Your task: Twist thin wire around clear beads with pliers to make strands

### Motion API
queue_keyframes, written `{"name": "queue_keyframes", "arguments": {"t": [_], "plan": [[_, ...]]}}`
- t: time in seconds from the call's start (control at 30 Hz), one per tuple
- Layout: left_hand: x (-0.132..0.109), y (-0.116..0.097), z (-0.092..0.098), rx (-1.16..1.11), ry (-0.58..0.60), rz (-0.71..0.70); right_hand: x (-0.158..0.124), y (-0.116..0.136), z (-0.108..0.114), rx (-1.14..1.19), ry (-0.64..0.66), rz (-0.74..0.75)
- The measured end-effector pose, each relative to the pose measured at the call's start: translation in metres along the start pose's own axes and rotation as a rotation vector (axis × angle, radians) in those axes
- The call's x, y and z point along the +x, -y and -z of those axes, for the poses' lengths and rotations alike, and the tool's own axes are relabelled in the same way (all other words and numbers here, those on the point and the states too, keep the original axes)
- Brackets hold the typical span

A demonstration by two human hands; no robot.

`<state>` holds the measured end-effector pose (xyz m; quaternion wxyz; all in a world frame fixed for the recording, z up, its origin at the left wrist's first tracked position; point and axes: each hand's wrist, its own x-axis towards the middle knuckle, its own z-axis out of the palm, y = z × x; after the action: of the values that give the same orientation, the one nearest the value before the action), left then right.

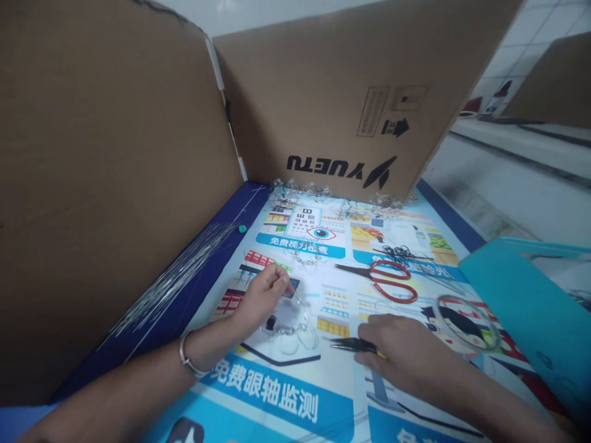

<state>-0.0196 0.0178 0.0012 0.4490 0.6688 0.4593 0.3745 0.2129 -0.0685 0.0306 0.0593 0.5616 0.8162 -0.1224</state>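
Note:
My left hand (265,292), with a bangle on its wrist, pinches one end of a thin, clear-looking bent wire piece (300,329). Loops of that piece hang down over the printed sheet. To its right, my right hand (385,341) is wrapped round a pair of pliers (353,345) with dark, pointed jaws aimed left at the wire piece, a small gap away. Their handles are mostly hidden in my palm. Red-handled scissors (392,281) lie beyond my right hand, blades to the left.
Cardboard panels (341,92) stand at the back and left. A bundle of straight wires (180,277) lies along the left panel. Dark bent wires (399,252), a wire coil (467,323) and a teal box (530,307) are on the right. Looped wire pieces (305,187) line the back.

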Motion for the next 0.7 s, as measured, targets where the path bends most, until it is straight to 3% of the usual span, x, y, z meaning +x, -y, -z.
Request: {"name": "queue_keyframes", "arguments": {"t": [0.23,0.33,0.57,0.7], "plan": [[0.009,0.011,0.002,0.012,0.052,0.077,-0.017,0.010,0.000,-0.098,-0.064,0.144],[0.008,0.012,0.002,0.017,0.052,0.047,-0.022,0.027,-0.012,-0.125,-0.167,0.293],[0.009,0.013,0.000,-0.028,0.047,0.079,-0.019,0.058,-0.053,-0.162,-0.485,0.479],[0.009,0.013,0.000,-0.081,0.046,0.084,-0.019,0.061,-0.060,-0.178,-0.506,0.502]]}}
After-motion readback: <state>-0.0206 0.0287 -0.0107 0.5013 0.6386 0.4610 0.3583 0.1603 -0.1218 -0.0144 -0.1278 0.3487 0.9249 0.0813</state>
